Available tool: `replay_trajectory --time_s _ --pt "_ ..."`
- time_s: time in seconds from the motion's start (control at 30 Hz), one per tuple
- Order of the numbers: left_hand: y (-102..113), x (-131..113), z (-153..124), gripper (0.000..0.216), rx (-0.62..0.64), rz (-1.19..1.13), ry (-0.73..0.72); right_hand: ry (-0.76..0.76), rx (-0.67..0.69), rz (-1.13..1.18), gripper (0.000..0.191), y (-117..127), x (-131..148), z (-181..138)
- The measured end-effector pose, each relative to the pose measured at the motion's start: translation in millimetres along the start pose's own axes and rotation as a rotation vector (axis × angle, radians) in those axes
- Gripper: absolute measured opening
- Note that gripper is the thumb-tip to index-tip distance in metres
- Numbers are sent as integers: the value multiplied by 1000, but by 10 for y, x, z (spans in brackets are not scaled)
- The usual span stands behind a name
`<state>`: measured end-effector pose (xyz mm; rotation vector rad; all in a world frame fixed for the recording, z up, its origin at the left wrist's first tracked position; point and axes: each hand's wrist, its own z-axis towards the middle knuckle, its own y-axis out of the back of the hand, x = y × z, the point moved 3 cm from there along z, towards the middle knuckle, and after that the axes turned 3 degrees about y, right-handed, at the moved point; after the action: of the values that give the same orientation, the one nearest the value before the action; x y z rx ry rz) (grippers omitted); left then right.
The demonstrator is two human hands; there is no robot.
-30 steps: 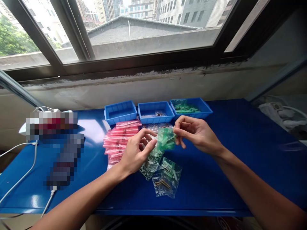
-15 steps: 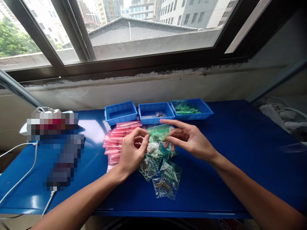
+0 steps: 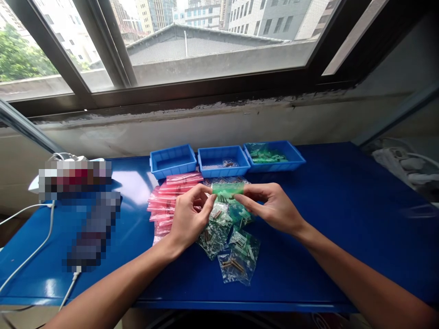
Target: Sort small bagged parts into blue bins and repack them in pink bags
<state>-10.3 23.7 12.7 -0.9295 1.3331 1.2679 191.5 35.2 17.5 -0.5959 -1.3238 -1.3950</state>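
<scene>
Between my two hands a small green plastic bag [image 3: 227, 189] is stretched out, with pale pieces showing through it. My left hand [image 3: 192, 211] pinches its left edge between thumb and fingers. At the right edge my right hand [image 3: 270, 203] closes thumb and fingers on the same bag. Below it lies a heap of clear and greenish bags [image 3: 214, 235], some holding brown pin-like pieces. A clear bag with brown pins [image 3: 233, 267] lies nearest the table's front edge. Pink bags [image 3: 161, 205] with dark print overlap in a stack beside my left hand.
Three blue bins stand along the back: an empty-looking left bin [image 3: 173, 162], a middle bin [image 3: 224, 172] with a few small bags, and a right bin [image 3: 293, 160] with green bags. Left on the blue table [image 3: 325, 183] lie a blurred dark device [image 3: 94, 228] and white cables [image 3: 51, 228].
My right hand's raised fingers have come down and closed on the bag's right edge. The green bag sits slightly lower and its top looks folded over. My left hand has hardly moved.
</scene>
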Motion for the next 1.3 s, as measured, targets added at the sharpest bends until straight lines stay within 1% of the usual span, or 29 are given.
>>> replay_trajectory --time_s 0.1,0.23,0.33,0.37,0.47,0.63,0.73,0.97,1.07,1.1,1.2,1.3 --pt "-1 5 -6 28 13 -11 5 -8 5 26 45 -10 -9 -1" --pt "-16 29 -14 27 70 -92 20 -54 27 155 37 -27 -29 -8" --pt "-19 34 -15 22 77 -125 0 -30 17 170 20 -23 -40 -16" --pt "-16 31 -14 18 67 -116 -15 -14 0 145 18 -16 -46 -20" --pt "-4 28 -11 10 31 -72 -48 32 -58 43 34 1 -57 -38" --pt "7 35 -8 10 6 -45 -75 128 -95 -2 39 -3 -11 -54" --pt "9 42 -8 10 6 -38 -81 132 -96 -15 38 -3 -4 -56" --pt "9 24 -2 10 12 -43 -70 79 -70 -41 33 11 -20 -48" --pt "2 -7 1 15 30 -90 -35 64 -43 17 22 3 19 -34" --pt "-1 -13 2 20 40 -106 -13 49 -21 39 23 -5 31 -31" --pt "-4 -18 7 32 67 -112 49 -9 35 73 46 -27 46 -35" --pt "3 -19 19 36 74 -109 70 -51 54 106 52 -43 26 -48"
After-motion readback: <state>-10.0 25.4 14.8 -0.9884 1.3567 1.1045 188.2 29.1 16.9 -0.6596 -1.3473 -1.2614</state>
